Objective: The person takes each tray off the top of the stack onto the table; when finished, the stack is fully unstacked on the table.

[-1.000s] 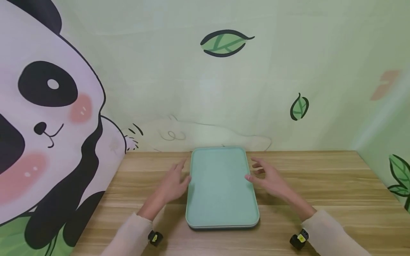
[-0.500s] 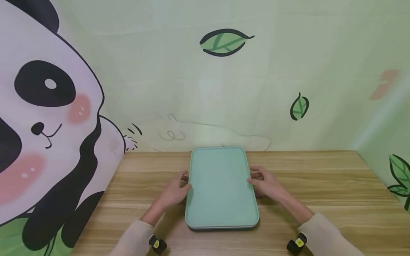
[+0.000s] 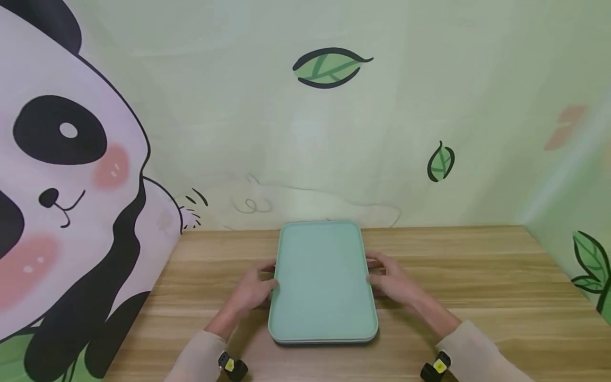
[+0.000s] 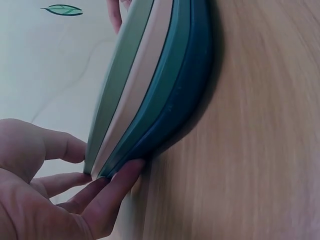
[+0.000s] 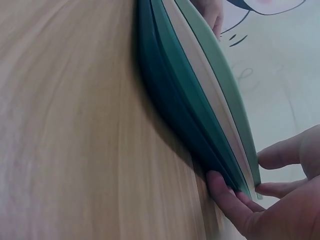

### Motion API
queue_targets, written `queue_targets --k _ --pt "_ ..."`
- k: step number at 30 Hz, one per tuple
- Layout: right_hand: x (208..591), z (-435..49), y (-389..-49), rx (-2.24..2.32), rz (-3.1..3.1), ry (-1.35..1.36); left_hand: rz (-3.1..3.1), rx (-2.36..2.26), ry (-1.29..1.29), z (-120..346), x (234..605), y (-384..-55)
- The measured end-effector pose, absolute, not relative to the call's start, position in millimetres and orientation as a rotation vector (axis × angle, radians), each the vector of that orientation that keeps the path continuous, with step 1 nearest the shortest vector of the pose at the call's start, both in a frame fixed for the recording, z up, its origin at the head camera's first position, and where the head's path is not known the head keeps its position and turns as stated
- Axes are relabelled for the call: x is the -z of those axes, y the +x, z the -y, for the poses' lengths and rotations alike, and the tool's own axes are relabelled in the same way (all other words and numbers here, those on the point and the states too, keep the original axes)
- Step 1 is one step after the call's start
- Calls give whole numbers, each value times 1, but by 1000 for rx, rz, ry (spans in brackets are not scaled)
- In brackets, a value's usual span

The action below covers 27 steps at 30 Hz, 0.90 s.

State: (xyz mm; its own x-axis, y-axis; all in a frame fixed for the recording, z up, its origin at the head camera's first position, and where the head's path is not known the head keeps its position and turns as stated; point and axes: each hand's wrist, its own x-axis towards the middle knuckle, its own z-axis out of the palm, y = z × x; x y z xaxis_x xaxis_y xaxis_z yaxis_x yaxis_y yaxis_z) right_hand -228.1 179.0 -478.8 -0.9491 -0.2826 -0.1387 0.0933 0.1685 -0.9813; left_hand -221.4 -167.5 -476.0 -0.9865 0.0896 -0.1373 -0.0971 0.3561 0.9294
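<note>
A stack of several rounded rectangular trays lies on the wooden table, with the light green one on top. Its layered edge shows in the left wrist view: a light green tray, a beige tray, a teal tray and a dark blue tray at the bottom. My left hand grips the left long side, its thumb at the top tray's edge and its fingers along the side. Opposite, my right hand holds the right side, with one finger by the bottom tray in the right wrist view.
The wooden table extends to both sides of the stack. Behind it hangs a pale green backdrop with leaf drawings, and a large panda picture covers the left. The stack's far end is close to the backdrop.
Both hands have come in from beside the stack and now grip its long sides, a little nearer to me. The head view has shifted slightly; the stack still lies on the table.
</note>
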Motion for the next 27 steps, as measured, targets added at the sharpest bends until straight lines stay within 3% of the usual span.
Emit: queue_targets --k 27 --pt "486 -170 -229 1843 -2162 -231 -2496 -1688 -10 182 478 -220"
